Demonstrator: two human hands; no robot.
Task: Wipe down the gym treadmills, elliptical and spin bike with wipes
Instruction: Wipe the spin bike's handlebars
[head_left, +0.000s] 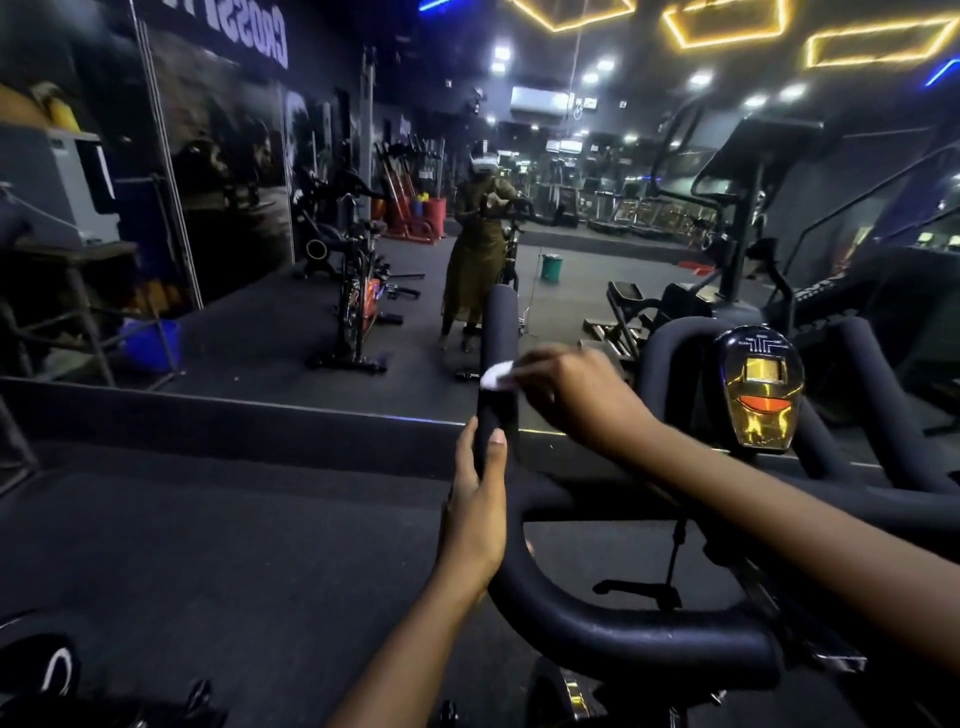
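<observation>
Left hand (475, 499) grips handlebar horn (500, 332), fingers hidden; blurred right hand (576, 395) pinches wipe (496, 375).

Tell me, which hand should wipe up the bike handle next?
Right hand: it holds the white wipe against the upright handlebar grip, while the left hand just grips that bar lower down.

The dark matte floor (234, 561) fills the lower left of the frame, and the spin bike (623, 639) stands on it at lower right.
</observation>
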